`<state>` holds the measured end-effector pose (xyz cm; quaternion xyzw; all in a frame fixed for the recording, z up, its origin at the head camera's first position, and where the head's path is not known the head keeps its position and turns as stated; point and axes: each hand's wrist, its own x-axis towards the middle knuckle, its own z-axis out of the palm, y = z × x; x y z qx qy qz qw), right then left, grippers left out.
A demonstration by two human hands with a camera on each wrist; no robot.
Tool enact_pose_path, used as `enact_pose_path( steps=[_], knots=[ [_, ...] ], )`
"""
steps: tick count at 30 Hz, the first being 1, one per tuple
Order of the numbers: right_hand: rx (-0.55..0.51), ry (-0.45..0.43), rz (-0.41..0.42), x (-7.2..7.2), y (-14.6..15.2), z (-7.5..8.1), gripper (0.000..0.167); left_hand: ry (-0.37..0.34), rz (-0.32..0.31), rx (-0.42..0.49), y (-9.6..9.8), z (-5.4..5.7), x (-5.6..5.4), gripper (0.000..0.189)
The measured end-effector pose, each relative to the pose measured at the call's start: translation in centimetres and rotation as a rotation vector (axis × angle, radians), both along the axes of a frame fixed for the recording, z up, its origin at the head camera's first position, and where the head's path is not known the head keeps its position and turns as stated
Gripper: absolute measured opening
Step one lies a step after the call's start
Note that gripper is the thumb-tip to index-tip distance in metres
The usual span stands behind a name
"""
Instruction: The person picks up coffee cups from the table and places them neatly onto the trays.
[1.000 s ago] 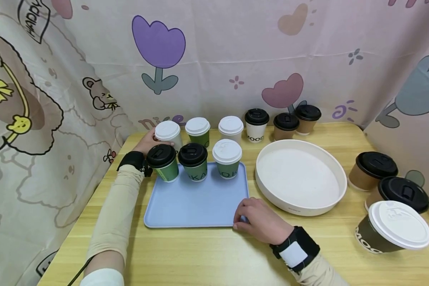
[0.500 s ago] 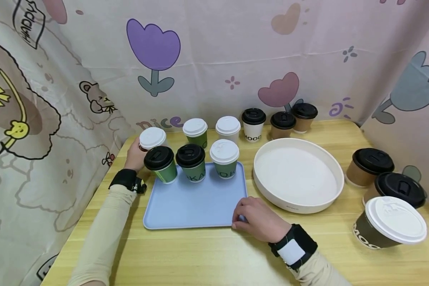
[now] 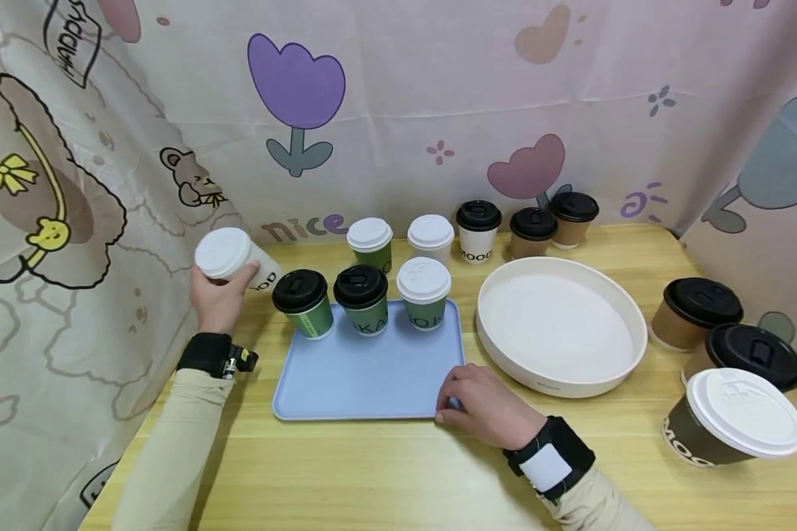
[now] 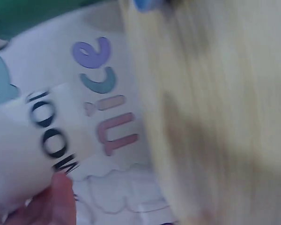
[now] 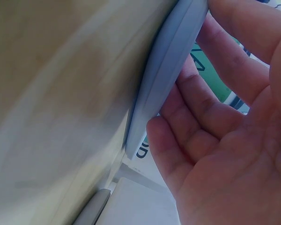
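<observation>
Table (image 3: 345, 476) of pale wood bears a blue tray (image 3: 365, 380), with a round white dish (image 3: 561, 324) just to its right. The right hand (image 3: 488, 409) pinches the tray's near right corner; the left hand (image 3: 218, 302) grips a white cup (image 3: 239, 254) — tilted, left of three green cups (image 3: 364, 313) on the tray.

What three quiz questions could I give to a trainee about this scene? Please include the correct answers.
1. True or false: the left grip holds a tilted white-lidded cup.
2. Which lid colours do the three green cups on the blue tray have?
A) All black
B) Two black, one white
C) All white
3. Fill in: in the head view, the round white tray lies to the ____ of the blue tray.

Key: 1. True; 2. B; 3. right.
</observation>
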<state>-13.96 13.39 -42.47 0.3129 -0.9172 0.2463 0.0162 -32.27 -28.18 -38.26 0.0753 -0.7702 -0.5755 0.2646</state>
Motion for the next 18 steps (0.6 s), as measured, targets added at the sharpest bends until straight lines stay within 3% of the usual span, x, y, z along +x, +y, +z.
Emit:
enact_pose_path(
  steps=[2, 5, 9, 12, 18],
  knots=[
    [0.0, 0.002, 0.005, 0.0, 0.0, 0.0, 0.007, 0.08, 0.023, 0.078, 0.2, 0.4, 0.9, 0.089],
    [0.001, 0.005, 0.007, 0.0, 0.0, 0.0, 0.007, 0.211, 0.046, 0.116, 1.0, 1.0, 2.5, 0.09],
    [0.0, -0.002, 0.01, -0.1, 0.0, -0.1, 0.007, 0.397, 0.051, 0.086, 2.3, 1.5, 4.9, 0.088],
    [-0.002, -0.004, 0.011, -0.1, 0.0, -0.1, 0.006, 0.502, 0.02, 0.066, 3.8, 1.9, 6.7, 0.088],
    [0.003, 0.0, 0.012, 0.1, 0.0, 0.0, 0.007, 0.62, -0.062, -0.032, 7.4, 2.9, 10.4, 0.087]
  ],
)
